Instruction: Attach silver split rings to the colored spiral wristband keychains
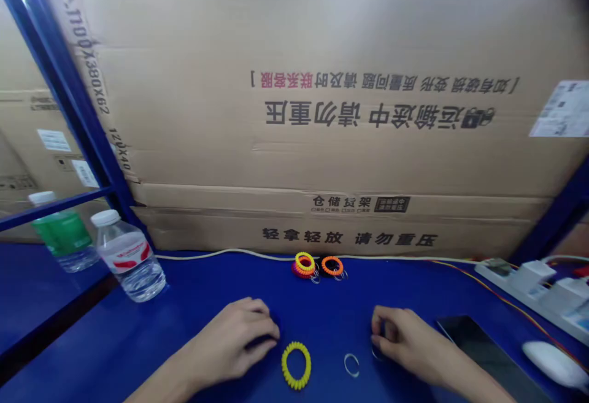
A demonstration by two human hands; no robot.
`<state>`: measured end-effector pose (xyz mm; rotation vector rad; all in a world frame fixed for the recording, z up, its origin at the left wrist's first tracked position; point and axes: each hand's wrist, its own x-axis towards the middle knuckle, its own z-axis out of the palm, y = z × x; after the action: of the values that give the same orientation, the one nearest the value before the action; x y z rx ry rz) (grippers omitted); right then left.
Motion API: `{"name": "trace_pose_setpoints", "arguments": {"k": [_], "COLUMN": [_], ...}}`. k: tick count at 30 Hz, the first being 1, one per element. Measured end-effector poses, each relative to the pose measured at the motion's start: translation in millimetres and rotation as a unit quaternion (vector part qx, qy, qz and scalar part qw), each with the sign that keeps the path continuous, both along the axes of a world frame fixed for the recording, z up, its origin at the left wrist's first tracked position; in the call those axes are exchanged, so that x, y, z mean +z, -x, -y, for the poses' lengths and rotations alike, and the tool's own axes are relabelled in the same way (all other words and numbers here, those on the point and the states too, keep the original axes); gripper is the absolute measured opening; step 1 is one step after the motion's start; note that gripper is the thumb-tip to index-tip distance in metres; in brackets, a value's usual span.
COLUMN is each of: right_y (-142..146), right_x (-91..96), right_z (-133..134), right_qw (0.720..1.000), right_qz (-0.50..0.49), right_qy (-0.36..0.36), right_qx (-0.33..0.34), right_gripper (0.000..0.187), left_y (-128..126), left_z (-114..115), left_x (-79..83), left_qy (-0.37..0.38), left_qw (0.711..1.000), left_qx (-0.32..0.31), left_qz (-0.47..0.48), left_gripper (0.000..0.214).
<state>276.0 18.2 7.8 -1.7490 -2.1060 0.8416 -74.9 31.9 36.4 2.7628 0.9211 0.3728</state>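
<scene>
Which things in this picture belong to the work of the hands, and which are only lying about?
Belonging to the work: left hand, right hand, yellow coil wristband, loose metal ring, coil key rings at the back.

Lying about: clear water bottle, green-labelled bottle, dark phone, white mouse, power strip, cardboard carton.

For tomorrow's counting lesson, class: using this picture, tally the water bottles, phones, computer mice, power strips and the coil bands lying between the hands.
Water bottles: 2
Phones: 1
Computer mice: 1
Power strips: 1
Coil bands: 1
Total: 6
</scene>
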Motion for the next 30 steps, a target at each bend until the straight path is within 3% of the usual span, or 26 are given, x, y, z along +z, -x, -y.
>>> {"name": "trace_pose_setpoints", "arguments": {"k": [3, 6, 8, 17, 21, 25, 30], "right_y": [14, 28, 34, 23, 18, 18, 17], "right_x": [12.5, 22.1, 24.0, 22.3, 24.9, 25.4, 23.0], "right_z": [9, 20, 25, 25, 24, 22, 20], "right_qw": [0.99, 0.977, 0.97, 0.965, 0.965, 0.965, 0.964], "right_qz": [0.042, 0.025, 0.037, 0.097, 0.085, 0.067, 0.066], "right_qy": [-0.119, -0.124, -0.12, -0.127, -0.137, -0.151, -0.171], "right_qx": [0.062, 0.171, 0.207, 0.209, 0.205, 0.202, 0.192], "right_gripper": [0.007, 0.009, 0.009, 0.009, 0.01, 0.012, 0.016], "left_y": [5, 3, -3, -30, -39, -56, -79], "left_z": [8, 15, 20, 27, 1, -45, -88], "left_x": [1.5, 3.5, 3.6, -1.7, 2.5, 2.3, -8.7], "left_qy": [0.012, 0.014, 0.019, -0.017, -0.037, -0.103, -0.134], "left_qw": [1.0, 0.999, 0.999, 0.996, 0.998, 0.993, 0.984], "left_qx": [0.005, -0.004, -0.015, -0.044, -0.044, 0.057, 0.11], "left_qz": [-0.027, -0.038, -0.048, -0.077, -0.026, 0.03, 0.038], "left_gripper": [0.015, 0.018, 0.023, 0.023, 0.023, 0.024, 0.025]}}
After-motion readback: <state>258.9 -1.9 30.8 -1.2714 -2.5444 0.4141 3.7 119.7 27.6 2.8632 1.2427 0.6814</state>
